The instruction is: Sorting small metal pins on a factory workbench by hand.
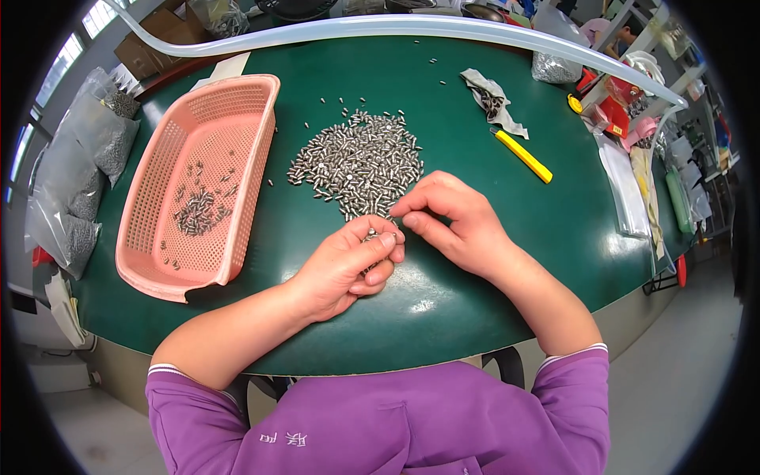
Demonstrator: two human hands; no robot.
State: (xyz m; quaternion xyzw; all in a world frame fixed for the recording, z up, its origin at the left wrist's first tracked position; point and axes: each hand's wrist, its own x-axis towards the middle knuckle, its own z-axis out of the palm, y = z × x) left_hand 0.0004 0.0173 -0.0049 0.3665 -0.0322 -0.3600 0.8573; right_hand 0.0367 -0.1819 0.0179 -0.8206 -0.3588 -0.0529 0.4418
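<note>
Green table holds shiny steel pins; left hand clamped on some, right hand pinching.

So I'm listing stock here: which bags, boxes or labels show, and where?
Clear bags: left table edge, stacked, full of grey parts.
Clear bag: far right, grey parts inside.
Cardboard box: far left, brown.
Flat clear sleeves: right edge.
Labels and screens: none that I can make out.

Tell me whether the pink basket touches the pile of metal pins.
Apart. The head view shows bare green table between the pink basket and the pile of metal pins.
</note>
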